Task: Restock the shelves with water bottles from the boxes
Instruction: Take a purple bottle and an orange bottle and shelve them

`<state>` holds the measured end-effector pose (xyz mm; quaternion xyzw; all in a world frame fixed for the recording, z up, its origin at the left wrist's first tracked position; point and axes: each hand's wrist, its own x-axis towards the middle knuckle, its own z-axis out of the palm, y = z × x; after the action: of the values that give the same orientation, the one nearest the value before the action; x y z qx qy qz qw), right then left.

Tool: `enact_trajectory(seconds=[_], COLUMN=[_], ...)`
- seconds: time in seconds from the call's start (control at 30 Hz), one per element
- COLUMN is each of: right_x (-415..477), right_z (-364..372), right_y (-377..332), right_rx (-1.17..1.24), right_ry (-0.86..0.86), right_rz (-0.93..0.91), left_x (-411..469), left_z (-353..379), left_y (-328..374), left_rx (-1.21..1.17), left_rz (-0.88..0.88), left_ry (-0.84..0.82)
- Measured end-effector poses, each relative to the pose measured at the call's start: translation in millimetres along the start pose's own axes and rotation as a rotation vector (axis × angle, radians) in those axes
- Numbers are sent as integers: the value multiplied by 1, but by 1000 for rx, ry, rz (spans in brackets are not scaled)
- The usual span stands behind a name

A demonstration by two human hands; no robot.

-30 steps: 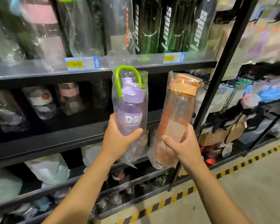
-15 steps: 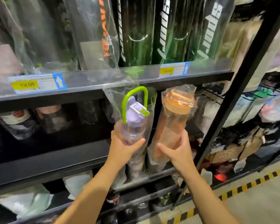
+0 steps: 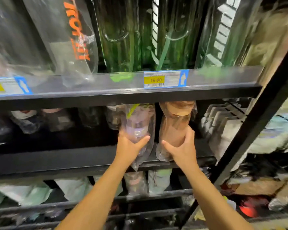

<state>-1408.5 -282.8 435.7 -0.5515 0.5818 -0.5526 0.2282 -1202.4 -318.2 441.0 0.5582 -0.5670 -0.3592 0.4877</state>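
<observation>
My left hand (image 3: 130, 146) grips a purple water bottle (image 3: 138, 123) with a green handle, wrapped in clear plastic. An orange bottle (image 3: 175, 123) in the same kind of wrap is held by my right hand (image 3: 181, 149). Both bottles stand upright side by side inside the middle shelf (image 3: 56, 158), their caps tucked under the upper shelf's edge (image 3: 123, 95). Their lower ends are near the middle shelf's front lip; I cannot tell whether they rest on it.
Tall green and dark sports bottles (image 3: 123, 39) fill the upper shelf above a yellow price tag (image 3: 155, 79). More wrapped bottles (image 3: 56, 120) sit at the left of the middle shelf. Lower shelves hold bagged goods (image 3: 158, 181). A black slanted post (image 3: 256, 127) is at the right.
Both hands moved forward and carried the two bottles from in front of the rack into the middle shelf, under the upper shelf's edge. The view moved closer to the rack.
</observation>
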Motion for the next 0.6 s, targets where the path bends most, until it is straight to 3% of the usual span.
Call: enact_trajectory(seconds=[0.2,0.33,0.6], right_x=[35,35,35], right_z=[-2,-5,-7], right_y=[8,13,36], right_rx=[-79,-55,-280], right_ry=[-2,-34,-173], right_rz=[109,78,244], left_x=[14,15,9], left_z=[20,15,17], left_y=[6,-1,-17], left_rx=[16,137,261], left_rz=[-26,-35,-56], left_ry=[-10,-59,-77])
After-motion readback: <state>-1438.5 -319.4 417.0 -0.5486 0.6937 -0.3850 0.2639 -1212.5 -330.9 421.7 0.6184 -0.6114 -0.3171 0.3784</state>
